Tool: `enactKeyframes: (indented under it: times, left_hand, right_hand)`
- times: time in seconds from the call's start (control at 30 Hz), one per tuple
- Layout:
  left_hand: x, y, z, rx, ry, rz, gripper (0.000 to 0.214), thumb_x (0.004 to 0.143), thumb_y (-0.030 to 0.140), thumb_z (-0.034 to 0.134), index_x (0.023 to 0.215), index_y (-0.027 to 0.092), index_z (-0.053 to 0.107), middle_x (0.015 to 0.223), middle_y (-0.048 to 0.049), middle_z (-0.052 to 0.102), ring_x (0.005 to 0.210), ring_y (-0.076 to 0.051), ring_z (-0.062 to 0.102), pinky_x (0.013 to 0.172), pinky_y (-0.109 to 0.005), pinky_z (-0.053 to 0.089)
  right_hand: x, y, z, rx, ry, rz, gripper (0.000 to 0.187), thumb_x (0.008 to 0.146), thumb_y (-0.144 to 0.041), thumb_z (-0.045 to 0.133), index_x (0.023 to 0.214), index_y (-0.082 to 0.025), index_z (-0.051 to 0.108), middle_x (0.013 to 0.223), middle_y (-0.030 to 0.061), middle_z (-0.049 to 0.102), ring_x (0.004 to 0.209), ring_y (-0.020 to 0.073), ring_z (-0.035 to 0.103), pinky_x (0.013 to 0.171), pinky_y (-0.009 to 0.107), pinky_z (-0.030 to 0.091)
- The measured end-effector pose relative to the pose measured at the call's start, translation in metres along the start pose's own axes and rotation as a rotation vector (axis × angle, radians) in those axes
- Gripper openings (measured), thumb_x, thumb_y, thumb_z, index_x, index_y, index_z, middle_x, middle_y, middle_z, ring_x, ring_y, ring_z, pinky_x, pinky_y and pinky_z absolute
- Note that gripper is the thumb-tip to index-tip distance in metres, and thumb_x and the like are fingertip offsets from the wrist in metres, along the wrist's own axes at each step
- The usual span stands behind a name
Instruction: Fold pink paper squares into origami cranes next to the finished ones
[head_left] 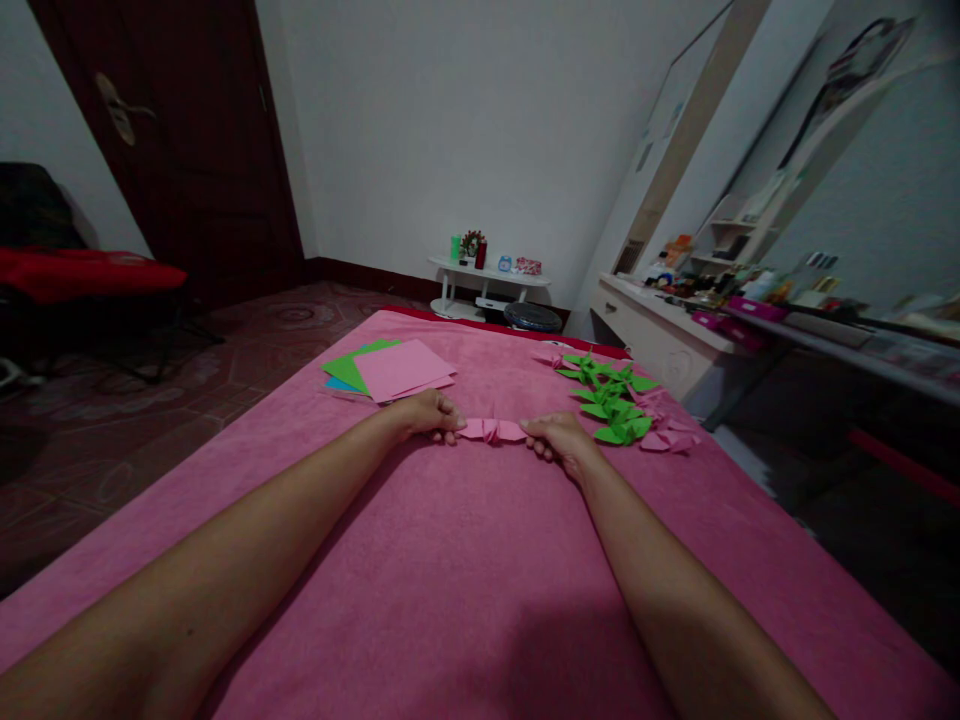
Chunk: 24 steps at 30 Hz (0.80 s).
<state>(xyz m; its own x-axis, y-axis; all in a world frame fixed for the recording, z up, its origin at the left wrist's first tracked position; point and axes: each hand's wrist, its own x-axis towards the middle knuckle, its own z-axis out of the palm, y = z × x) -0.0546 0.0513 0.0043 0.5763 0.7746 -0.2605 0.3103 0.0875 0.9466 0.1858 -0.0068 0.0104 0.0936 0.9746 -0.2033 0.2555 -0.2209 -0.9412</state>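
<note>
A pink origami crane [491,430] is stretched between my two hands, its wings spread out to either side. My left hand [435,415] pinches one wing tip between thumb and fingers. The opposite wing tip is in the grip of my right hand [556,440]. Beyond my left hand lies a loose stack of square paper [409,368], pink on top with green and blue corners showing. To the right of my right hand sits a cluster of folded green cranes [622,430] and pink cranes [671,437].
A pink cloth [420,580] covers the table. Past its far edge stands a small white shelf [487,272] with a cup, a plant and other items. A cluttered dressing table [660,325] is at the right, and a red-covered chair [90,272] at the left.
</note>
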Motion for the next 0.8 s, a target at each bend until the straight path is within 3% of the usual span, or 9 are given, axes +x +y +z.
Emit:
enactKeyframes:
  times: [0.43, 0.67, 0.8]
  left_hand:
    - [0.0, 0.005, 0.008, 0.062, 0.109, -0.069, 0.009, 0.065, 0.012, 0.064, 0.058, 0.012, 0.059, 0.041, 0.0011, 0.056, 0.035, -0.006, 0.044, 0.039, -0.016, 0.025]
    - [-0.008, 0.012, 0.011, -0.024, 0.101, -0.085, 0.012, 0.063, 0.013, 0.066, 0.054, 0.012, 0.057, 0.041, 0.0008, 0.055, 0.034, -0.006, 0.043, 0.039, -0.017, 0.025]
    - [-0.011, 0.015, 0.005, -0.209, 0.05, -0.096, 0.016, 0.065, 0.02, 0.066, 0.057, 0.011, 0.056, 0.046, -0.0014, 0.054, 0.04, -0.008, 0.047, 0.038, -0.016, 0.026]
  right_hand:
    - [-0.001, 0.003, 0.006, -0.082, 0.058, -0.046, 0.034, 0.069, -0.026, 0.066, 0.043, -0.015, 0.047, 0.026, -0.0064, 0.038, 0.025, 0.0033, 0.027, 0.029, 0.017, 0.016]
    - [-0.004, 0.0, 0.006, -0.004, 0.045, -0.004, 0.032, 0.071, -0.022, 0.061, 0.043, -0.016, 0.045, 0.026, -0.0068, 0.036, 0.024, 0.0032, 0.027, 0.029, 0.015, 0.014]
    - [-0.006, -0.007, 0.001, 0.143, -0.063, 0.104, 0.027, 0.074, -0.023, 0.055, 0.05, -0.016, 0.045, 0.032, -0.0084, 0.035, 0.025, 0.0018, 0.021, 0.028, 0.014, 0.011]
